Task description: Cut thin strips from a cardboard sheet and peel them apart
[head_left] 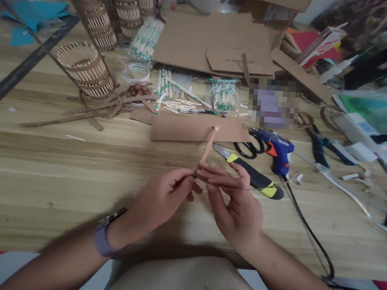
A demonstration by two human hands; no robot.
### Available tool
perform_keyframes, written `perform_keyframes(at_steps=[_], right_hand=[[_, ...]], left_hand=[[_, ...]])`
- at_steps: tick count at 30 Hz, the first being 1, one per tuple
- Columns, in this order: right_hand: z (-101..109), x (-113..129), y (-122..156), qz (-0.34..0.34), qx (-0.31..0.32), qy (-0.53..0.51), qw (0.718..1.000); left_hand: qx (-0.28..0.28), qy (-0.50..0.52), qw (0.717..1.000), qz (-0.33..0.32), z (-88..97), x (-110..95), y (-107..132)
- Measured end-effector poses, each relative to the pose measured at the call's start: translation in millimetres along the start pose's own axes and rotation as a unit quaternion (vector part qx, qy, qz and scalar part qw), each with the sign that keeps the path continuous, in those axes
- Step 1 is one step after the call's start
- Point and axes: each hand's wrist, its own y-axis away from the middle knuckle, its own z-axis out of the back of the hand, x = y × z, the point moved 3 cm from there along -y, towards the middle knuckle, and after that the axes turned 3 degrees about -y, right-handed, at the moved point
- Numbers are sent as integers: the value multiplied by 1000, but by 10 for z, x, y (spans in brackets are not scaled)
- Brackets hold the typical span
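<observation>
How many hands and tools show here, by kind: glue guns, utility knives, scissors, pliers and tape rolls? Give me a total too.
Hands: 2 (left hand, right hand)
Glue gun: 1
Utility knife: 1
Scissors: 1 pair
Pliers: 1 pair
Tape roll: 1
Total: 7

Head camera: sat on the person's head, looked forward and steeply down.
Table (pixel 78 167): spanned the full width of the view.
Clothing (pixel 182 282): showed from above at the bottom edge, close to the lens.
Left hand (pixel 158 200), right hand (pixel 238 206): lay near, just below mid-view.
Cardboard box (pixel 275 1): stood far off, cut by the top edge.
</observation>
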Motion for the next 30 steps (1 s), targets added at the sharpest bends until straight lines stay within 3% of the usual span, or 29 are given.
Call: perform_keyframes(at_steps=[6, 11, 21, 30], right_hand=[[-26, -11, 3, 18, 13, 8, 1000], [-39, -15, -19, 32, 16, 65, 997], [-26, -22, 9, 15, 8, 14, 1000], [-54, -24, -1, 38, 21, 69, 997]], left_hand=[[31, 33, 999, 6, -11, 9, -40], [18, 21, 1000, -1, -1, -15, -50], [16, 18, 1000, 15, -9, -7, -45], [17, 8, 1000, 17, -16, 32, -63]])
